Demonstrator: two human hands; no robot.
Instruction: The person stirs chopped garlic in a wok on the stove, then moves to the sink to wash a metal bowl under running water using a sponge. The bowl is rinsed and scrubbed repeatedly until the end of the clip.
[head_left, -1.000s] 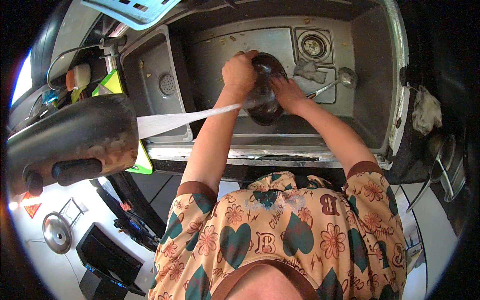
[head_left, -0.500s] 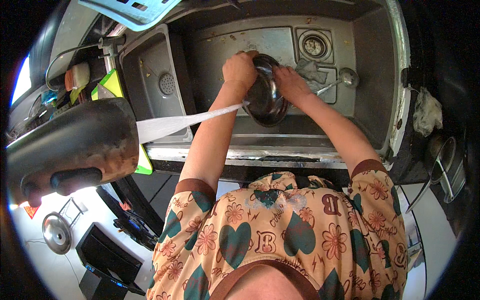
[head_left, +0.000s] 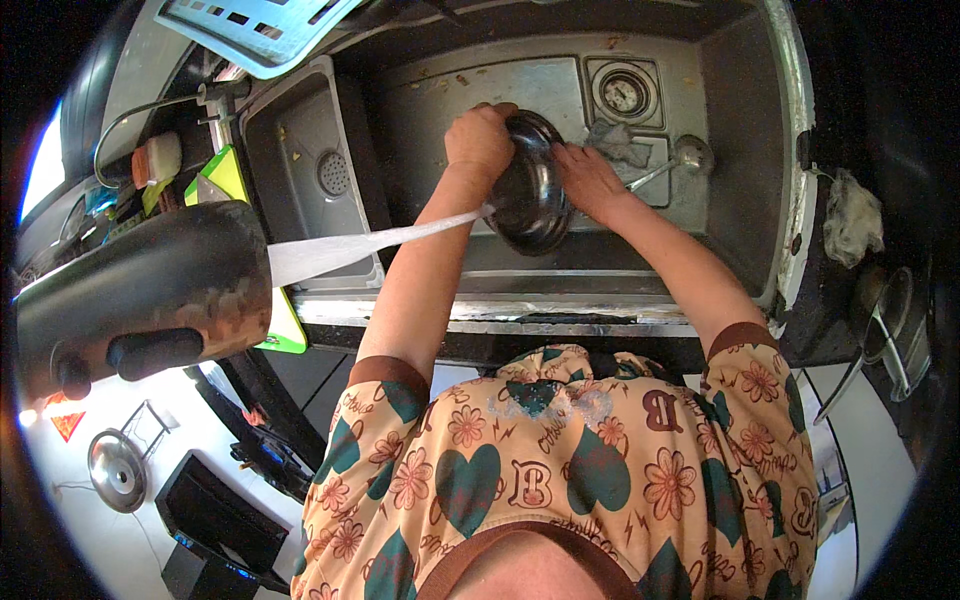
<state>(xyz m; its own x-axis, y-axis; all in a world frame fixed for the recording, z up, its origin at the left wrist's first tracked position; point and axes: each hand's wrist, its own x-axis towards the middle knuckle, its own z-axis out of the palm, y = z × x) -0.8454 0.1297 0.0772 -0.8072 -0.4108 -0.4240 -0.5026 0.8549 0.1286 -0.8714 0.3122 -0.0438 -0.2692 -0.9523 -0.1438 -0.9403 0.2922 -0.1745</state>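
The metal bowl [head_left: 530, 190] is between the two hands, over the large sink basin [head_left: 740, 120], tilted so that its outline appears as an oval with the long axis running from the far side toward the person's body. The left hand [head_left: 480, 142] is clenched on the far-left rim, the bowl lying to its right and nearer the body; the right hand [head_left: 590, 178] has its fingers against the right rim, the bowl to its left. Whether those fingers grip or merely press, I cannot tell. The bowl is dark and glossy, with bright reflections along its rim and wall. From the black faucet [head_left: 150, 300], a water stream [head_left: 340, 250] reaches its left edge. Beyond the right hand lie a grey cloth [head_left: 618, 143] and a ladle [head_left: 690, 154].
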